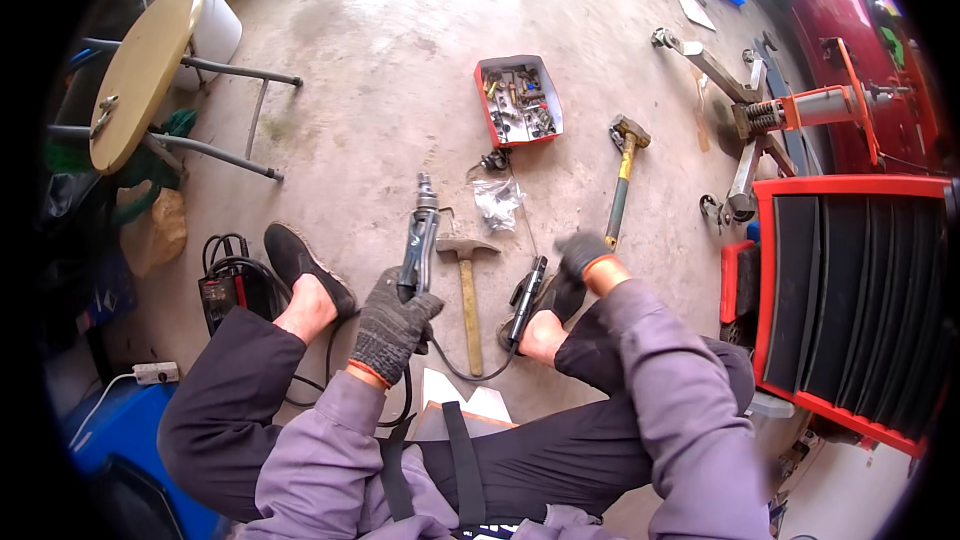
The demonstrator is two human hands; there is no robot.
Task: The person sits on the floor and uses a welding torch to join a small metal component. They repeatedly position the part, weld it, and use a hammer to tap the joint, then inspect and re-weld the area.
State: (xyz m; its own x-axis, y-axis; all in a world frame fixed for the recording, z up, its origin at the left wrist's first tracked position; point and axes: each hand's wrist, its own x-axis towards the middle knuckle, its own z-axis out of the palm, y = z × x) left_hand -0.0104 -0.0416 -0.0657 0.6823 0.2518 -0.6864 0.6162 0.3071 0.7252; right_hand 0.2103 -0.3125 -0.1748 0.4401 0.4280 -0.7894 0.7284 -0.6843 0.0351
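Note:
My left hand (pixel 392 325), in a dark grey knit glove, is closed around pliers (pixel 418 245) that look like the locking kind. Their jaws point away from me and grip a stepped, cylindrical metal part (pixel 427 192). My right hand (pixel 582 255), gloved too, is smeared by motion above my right shoe, and its fingers are unclear. Just left of it a black electrode holder (pixel 525 300) rests by that foot, with a thin rod (pixel 522 208) reaching forward and a cable behind. Between my feet lies a wooden-handled hammer (pixel 468 285).
Ahead are a red-rimmed box (pixel 519 102) of metal hardware, a clear plastic bag (pixel 497 204) and a yellow-handled sledgehammer (pixel 625 178). A small welding machine (pixel 222 295) and round stool (pixel 145 75) stand left. Right are a red tool cabinet (pixel 850 305) and a wheeled hoist (pixel 800 112).

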